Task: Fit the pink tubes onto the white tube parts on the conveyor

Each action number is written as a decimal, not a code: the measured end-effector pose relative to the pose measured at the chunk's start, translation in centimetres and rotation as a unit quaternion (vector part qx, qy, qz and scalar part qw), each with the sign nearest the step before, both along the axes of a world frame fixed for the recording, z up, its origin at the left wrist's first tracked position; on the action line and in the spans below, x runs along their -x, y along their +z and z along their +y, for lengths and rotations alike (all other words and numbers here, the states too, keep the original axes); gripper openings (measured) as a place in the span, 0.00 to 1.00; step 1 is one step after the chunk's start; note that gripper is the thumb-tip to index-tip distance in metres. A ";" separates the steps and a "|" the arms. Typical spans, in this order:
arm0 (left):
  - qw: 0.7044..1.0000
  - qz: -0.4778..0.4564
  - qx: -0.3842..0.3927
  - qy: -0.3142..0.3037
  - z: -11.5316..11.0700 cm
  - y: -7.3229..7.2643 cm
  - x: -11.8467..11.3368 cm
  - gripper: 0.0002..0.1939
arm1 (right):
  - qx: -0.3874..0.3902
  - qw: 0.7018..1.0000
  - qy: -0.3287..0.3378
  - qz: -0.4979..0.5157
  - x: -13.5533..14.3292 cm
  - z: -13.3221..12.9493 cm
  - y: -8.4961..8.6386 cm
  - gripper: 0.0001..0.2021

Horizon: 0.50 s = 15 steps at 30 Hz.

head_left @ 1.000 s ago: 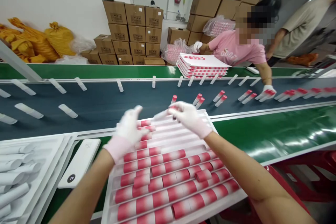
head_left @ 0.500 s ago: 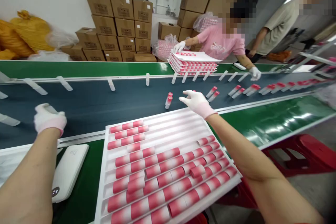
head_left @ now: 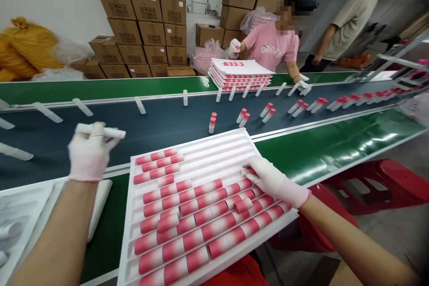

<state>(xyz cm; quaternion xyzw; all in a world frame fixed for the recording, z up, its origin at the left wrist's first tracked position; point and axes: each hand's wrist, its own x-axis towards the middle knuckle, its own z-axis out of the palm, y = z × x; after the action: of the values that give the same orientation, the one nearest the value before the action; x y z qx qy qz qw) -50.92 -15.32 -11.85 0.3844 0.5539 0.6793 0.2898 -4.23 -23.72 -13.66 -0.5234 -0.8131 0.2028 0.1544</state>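
Note:
In a white glove, my left hand (head_left: 90,154) is closed around a slim white tube (head_left: 115,133), held roughly level above the belt. My right hand (head_left: 268,178), gloved too, has its fingers closed on a red-and-white cap (head_left: 247,171) at the right side of a white ribbed tray (head_left: 214,147). Rows of similar red-and-white caps (head_left: 201,200) fill the tray's nearer grooves, and a few lie on top of others. Beyond the tray, tubes with red tops (head_left: 212,124) stand on the belt in small groups.
The dark conveyor belt (head_left: 161,127) runs across, with white tubes (head_left: 140,105) along its far side. A co-worker (head_left: 273,44) in pink stands behind stacked trays (head_left: 239,73). A white device (head_left: 100,205) and another tray (head_left: 30,205) lie left. Red stools (head_left: 385,183) stand at right.
My left hand has risen to the right, bringing the white tube into plain view. My right hand has come back from the belt to the tray and taken hold of a cap.

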 end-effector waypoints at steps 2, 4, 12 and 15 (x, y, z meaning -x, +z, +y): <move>0.982 -0.112 0.010 -0.150 -2.9 1.7 -4.5 0.19 | 0.036 0.995 -0.024 0.095 1.7 0.5 0.8 0.05; 0.963 -0.134 0.053 -0.228 -5.5 2.8 -8.8 0.21 | 0.082 0.972 -0.057 0.213 4.0 1.3 2.3 0.09; 0.872 0.135 0.226 -0.413 -9.7 3.6 -15.3 0.20 | 0.128 0.906 0.062 0.399 12.1 3.8 7.1 0.17; 0.869 0.178 0.189 -0.421 -9.8 3.8 -14.8 0.23 | 0.138 0.898 0.099 0.406 12.0 4.1 7.2 0.22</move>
<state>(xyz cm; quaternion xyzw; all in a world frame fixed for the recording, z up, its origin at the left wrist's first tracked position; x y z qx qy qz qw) -36.11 -25.12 -8.07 0.6333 0.4994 0.2957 0.5120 -16.24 -19.66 -6.43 -0.3285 -0.6916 0.5217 0.3762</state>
